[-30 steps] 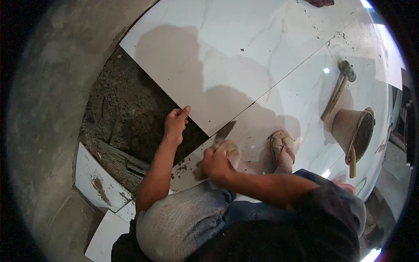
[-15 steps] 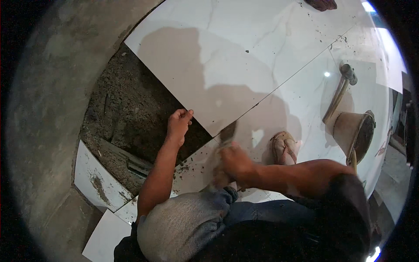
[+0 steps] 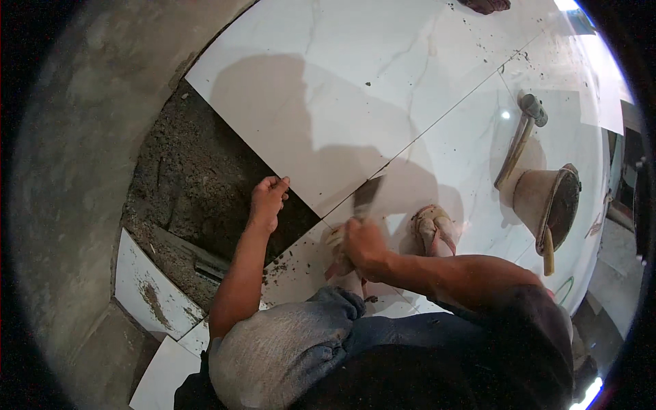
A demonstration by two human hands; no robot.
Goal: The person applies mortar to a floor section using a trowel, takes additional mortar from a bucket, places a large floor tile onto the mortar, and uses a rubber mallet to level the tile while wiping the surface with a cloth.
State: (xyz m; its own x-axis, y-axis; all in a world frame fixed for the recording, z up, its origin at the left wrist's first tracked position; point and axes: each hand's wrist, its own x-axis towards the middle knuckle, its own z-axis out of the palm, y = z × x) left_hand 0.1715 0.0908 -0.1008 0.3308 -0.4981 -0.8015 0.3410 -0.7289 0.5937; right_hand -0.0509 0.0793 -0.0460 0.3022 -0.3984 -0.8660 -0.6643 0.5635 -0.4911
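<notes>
My right hand [image 3: 367, 246] is wrapped round a tool with a flat, widening dark blade, which looks like a putty knife [image 3: 367, 193]. Its blade, slightly blurred, lies over the white floor tiles beside the joint line. My left hand [image 3: 268, 203] is closed in a pinch at the edge of a large white marbled tile [image 3: 273, 116]. Whether it grips that edge or something small is hidden. Below the left hand is a gap of dark, rough mortar bed [image 3: 198, 164], bordered by the tile edges.
To the right lie a mallet [image 3: 523, 140] and a tilted bucket [image 3: 540, 198] with a wooden handle [image 3: 549, 253] beside it. A long dark tool [image 3: 184, 249] rests in the mortar. Crumbs are scattered near my sandalled feet [image 3: 434, 229]. Bare concrete [image 3: 75, 137] runs along the left.
My right hand has moved the putty knife a little right and away from the tile corner, and more of its blade shows. The left hand stays at the tile edge. The view has shifted slightly.
</notes>
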